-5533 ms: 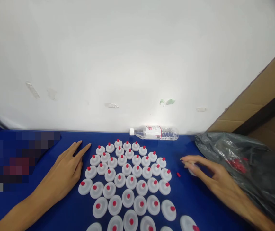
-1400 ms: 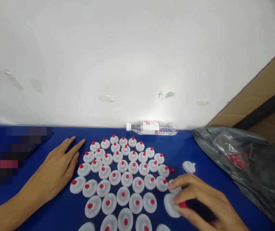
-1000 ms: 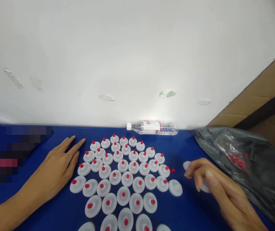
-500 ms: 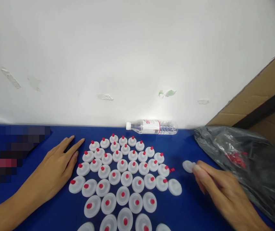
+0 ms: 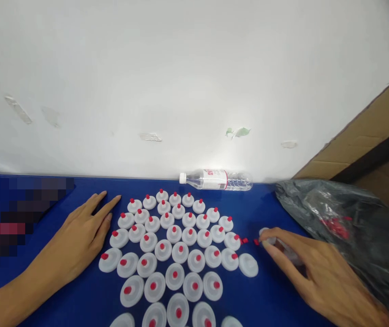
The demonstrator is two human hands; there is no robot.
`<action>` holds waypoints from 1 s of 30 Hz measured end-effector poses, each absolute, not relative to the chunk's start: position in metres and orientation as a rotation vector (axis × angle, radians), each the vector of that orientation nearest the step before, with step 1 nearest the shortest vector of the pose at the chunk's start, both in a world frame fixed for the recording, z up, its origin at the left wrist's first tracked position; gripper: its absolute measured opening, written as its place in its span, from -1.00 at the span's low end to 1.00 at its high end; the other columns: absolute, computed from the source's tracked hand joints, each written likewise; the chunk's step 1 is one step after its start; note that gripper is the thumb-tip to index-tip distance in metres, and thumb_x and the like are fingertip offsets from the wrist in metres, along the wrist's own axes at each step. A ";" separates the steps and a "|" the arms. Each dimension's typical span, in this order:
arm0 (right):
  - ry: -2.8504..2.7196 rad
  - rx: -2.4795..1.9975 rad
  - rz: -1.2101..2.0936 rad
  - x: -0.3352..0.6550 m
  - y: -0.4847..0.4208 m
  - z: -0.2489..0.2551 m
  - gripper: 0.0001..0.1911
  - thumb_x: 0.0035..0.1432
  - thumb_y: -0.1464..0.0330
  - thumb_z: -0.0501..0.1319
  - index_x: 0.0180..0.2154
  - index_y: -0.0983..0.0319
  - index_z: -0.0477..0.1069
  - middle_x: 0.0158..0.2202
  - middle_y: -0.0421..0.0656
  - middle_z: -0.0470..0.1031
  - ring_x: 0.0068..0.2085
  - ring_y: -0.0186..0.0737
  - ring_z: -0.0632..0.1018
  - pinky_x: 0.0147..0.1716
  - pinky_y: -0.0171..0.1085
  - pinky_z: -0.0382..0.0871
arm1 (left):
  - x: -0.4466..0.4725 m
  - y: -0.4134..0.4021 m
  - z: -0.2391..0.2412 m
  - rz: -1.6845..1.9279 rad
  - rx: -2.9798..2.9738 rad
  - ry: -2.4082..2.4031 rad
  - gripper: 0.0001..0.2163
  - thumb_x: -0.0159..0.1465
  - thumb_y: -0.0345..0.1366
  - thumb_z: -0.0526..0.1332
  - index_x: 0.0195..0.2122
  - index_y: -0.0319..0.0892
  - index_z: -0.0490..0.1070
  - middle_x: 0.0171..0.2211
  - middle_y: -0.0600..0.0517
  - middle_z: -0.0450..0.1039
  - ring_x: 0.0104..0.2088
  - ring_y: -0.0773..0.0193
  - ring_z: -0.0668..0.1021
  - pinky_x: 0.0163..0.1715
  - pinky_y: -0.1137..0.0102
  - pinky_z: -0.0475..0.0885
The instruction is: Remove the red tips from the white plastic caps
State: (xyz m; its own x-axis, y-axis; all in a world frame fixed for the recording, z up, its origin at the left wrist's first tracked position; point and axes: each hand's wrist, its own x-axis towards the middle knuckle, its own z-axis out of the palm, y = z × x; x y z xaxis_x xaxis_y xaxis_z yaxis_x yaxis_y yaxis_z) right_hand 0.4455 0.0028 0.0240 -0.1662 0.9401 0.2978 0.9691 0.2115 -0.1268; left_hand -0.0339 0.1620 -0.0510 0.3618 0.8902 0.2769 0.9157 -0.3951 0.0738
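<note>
Several translucent white plastic discs with raised centres and red tips (image 5: pixel 175 274) stand in rows across the blue table. One white disc without a red tip (image 5: pixel 248 265) lies at the right end of the rows. My right hand (image 5: pixel 303 268) is closed to its right, finger and thumb pinched around a translucent white disc (image 5: pixel 264 231) that they partly hide. A small red tip (image 5: pixel 256 242) shows at those fingertips; whether it is held I cannot tell. Another loose red piece (image 5: pixel 245 240) lies nearby. My left hand (image 5: pixel 83 229) rests flat, fingers spread, left of the rows.
A clear plastic bottle (image 5: pixel 215 179) lies on its side against the white wall (image 5: pixel 181 91). At right a grey plastic bag (image 5: pixel 303 195) spreads over the table, with red pieces (image 5: pixel 339 227) on it in clear plastic. Cardboard (image 5: pixel 361 131) stands behind it.
My right hand has moved slightly left, and its fingers now cover more of the disc. A red tip now shows at its fingertips. My left hand has stayed still.
</note>
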 end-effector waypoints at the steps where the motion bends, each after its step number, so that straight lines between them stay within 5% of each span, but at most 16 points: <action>1: -2.164 -1.752 -0.128 0.444 0.001 0.026 -0.66 0.55 0.13 0.00 0.09 0.03 0.48 0.00 -0.28 0.72 -0.04 -0.13 0.74 -0.17 -0.27 0.66 | -0.034 0.162 -0.052 -0.420 -2.512 -1.674 -0.43 0.56 -0.01 -0.22 0.50 -0.03 0.14 0.49 -0.21 0.11 0.50 -0.21 0.20 0.42 -0.15 0.26; 4: -2.150 -1.669 -0.170 0.441 -0.003 0.029 -0.64 0.56 0.18 -0.03 0.14 0.01 0.47 0.07 -0.30 0.68 0.05 -0.16 0.71 0.05 -0.27 0.62 | -0.035 0.163 -0.053 -0.424 -2.510 -1.676 -0.42 0.56 0.00 -0.23 0.50 -0.02 0.14 0.48 -0.22 0.13 0.50 -0.22 0.22 0.42 -0.16 0.26; 9: -2.224 -1.611 -0.120 0.440 -0.003 0.023 -0.59 0.54 0.24 0.07 0.33 -0.04 0.31 0.12 -0.30 0.66 0.07 -0.26 0.69 0.02 -0.39 0.61 | -0.035 0.163 -0.053 -0.419 -2.513 -1.677 -0.43 0.56 -0.01 -0.21 0.50 -0.02 0.14 0.49 -0.21 0.12 0.50 -0.23 0.20 0.41 -0.16 0.27; 15: -2.305 -1.521 -0.138 0.440 -0.003 0.018 -0.59 0.53 0.25 0.08 0.33 -0.04 0.29 0.12 -0.33 0.66 0.13 -0.26 0.66 0.27 -0.27 0.47 | -0.035 0.164 -0.053 -0.435 -2.513 -1.663 -0.42 0.55 0.00 -0.22 0.50 -0.01 0.15 0.48 -0.21 0.14 0.50 -0.23 0.22 0.41 -0.18 0.28; 21: -2.289 -1.544 -0.065 0.434 -0.001 0.021 -0.55 0.52 0.24 0.08 0.37 0.06 0.19 0.02 -0.26 0.70 0.04 -0.26 0.69 0.05 -0.34 0.59 | -0.035 0.164 -0.053 -0.440 -2.510 -1.661 -0.42 0.55 0.00 -0.22 0.50 -0.01 0.16 0.48 -0.20 0.14 0.50 -0.23 0.21 0.41 -0.18 0.27; 30: -2.289 -1.447 -0.241 0.438 -0.003 0.023 -0.66 0.46 0.26 0.15 0.21 0.02 0.38 0.08 -0.31 0.67 0.10 -0.28 0.66 0.19 -0.34 0.50 | -0.034 0.163 -0.052 -0.432 -2.510 -1.665 -0.42 0.55 0.00 -0.22 0.50 -0.02 0.15 0.48 -0.19 0.14 0.50 -0.20 0.21 0.43 -0.15 0.26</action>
